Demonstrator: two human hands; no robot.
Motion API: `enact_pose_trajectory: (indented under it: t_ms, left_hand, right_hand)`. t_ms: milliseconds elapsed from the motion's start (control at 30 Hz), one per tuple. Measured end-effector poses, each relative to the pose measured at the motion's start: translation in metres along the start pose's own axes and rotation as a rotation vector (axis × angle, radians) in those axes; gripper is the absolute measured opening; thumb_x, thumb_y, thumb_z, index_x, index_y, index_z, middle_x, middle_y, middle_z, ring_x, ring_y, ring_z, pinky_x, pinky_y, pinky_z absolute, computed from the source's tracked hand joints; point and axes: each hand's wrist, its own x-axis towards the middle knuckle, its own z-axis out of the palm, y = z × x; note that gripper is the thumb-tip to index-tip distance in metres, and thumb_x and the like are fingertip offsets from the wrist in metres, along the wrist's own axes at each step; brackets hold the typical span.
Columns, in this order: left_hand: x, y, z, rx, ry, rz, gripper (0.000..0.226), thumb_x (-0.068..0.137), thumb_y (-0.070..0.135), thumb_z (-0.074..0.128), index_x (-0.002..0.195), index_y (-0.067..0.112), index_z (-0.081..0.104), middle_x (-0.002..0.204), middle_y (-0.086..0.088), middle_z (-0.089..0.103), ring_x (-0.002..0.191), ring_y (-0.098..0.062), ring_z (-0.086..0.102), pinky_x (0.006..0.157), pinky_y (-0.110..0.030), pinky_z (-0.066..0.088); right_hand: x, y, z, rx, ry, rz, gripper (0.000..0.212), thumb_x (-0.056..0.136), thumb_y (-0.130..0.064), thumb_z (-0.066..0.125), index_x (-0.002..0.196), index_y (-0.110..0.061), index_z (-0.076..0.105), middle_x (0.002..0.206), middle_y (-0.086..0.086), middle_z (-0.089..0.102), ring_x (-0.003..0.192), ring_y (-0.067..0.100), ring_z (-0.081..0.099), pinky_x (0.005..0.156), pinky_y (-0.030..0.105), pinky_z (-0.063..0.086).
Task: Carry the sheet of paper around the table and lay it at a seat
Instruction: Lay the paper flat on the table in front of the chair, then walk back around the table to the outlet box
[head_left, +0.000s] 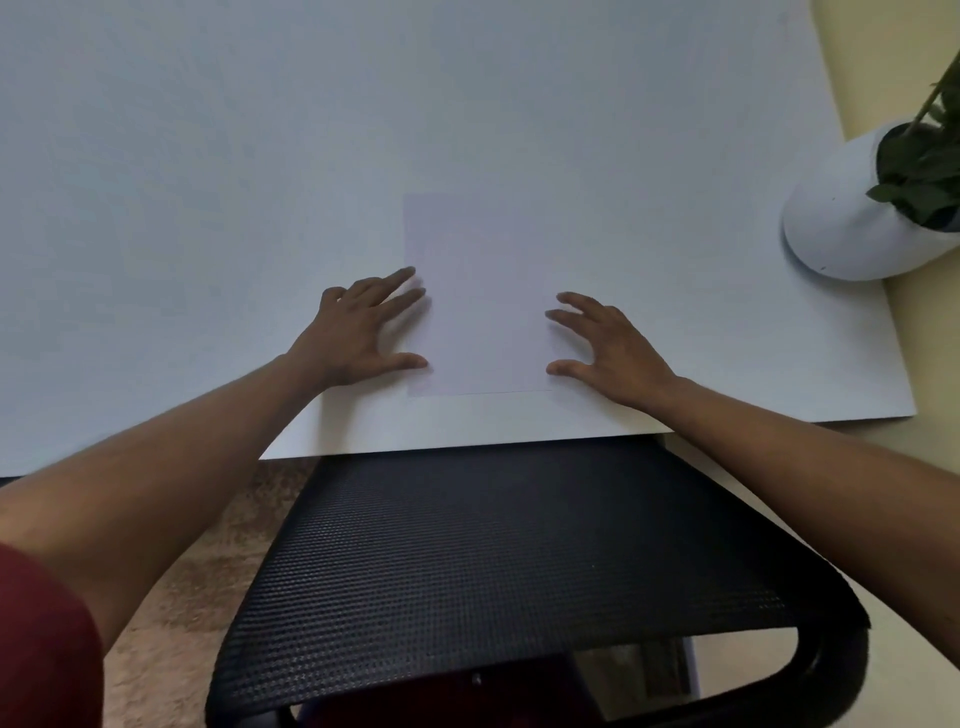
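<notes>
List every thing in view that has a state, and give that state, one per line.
sheet of paper: flat on the table, near its front edge.
left hand: open, fingertips on the sheet's left edge.
right hand: open, at the sheet's right edge.
mesh chair: pushed up to the table.
potted plant: upright, at the table's right edge.

We see wide bare table (208, 156) left of and beyond the sheet of paper (478, 296), so a hand can pass freely there. Our left hand (358, 327) and right hand (608, 343) flank the sheet with straight fingers, closing off its two long sides. The near strip of table between sheet and edge stays free. The black mesh chair back (519, 561) stands just under the near table edge between our forearms, blocking a low approach from the front. A white plant pot (841, 218) sits at the far right edge, well apart from the sheet, narrowing the room on that side.
</notes>
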Motion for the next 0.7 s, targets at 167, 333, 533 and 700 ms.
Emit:
enact_pose_trajectory:
  t_ms: [167,333,533,700]
  left_hand:
    - [-0.002,0.011,-0.015,0.009,0.134,0.027,0.085,0.095,0.081,0.046,0.163,0.031,0.046,0.179,0.008,0.027,0.158,-0.028,0.033,0.121,-0.058,0.025]
    - [-0.008,0.025,-0.037,0.046,0.19,0.029,0.074,0.103,0.071,0.039,0.164,0.029,0.046,0.178,0.002,0.031,0.164,-0.028,0.026,0.126,-0.059,0.019]
    - [-0.027,0.046,-0.074,0.096,0.21,0.038,0.077,0.105,0.072,0.031,0.169,0.028,0.037,0.181,0.003,0.022,0.169,-0.023,0.01,0.134,-0.059,0.004]
    - [-0.064,0.084,-0.119,0.227,0.353,-0.035,0.081,0.106,0.071,0.027,0.171,0.023,0.031,0.181,0.0,0.02,0.17,-0.026,0.005,0.134,-0.063,-0.002]
  right_hand:
    - [-0.011,-0.009,-0.02,-0.029,0.072,-0.019,0.063,0.104,-0.052,0.059,0.16,-0.028,0.043,0.17,-0.007,0.035,0.15,0.027,0.042,0.123,0.047,0.037]
    - [-0.018,-0.031,-0.04,-0.051,0.123,-0.018,0.054,0.109,-0.043,0.053,0.16,-0.027,0.043,0.17,-0.005,0.037,0.15,0.027,0.04,0.122,0.042,0.036]
    - [-0.025,-0.067,-0.069,0.045,0.273,0.002,0.051,0.111,-0.043,0.05,0.158,-0.025,0.046,0.166,-0.002,0.044,0.15,0.027,0.041,0.123,0.041,0.034]
    - [-0.039,-0.112,-0.097,-0.104,0.444,-0.206,0.049,0.111,-0.035,0.053,0.154,-0.012,0.051,0.158,0.01,0.052,0.146,0.034,0.045,0.12,0.046,0.04]
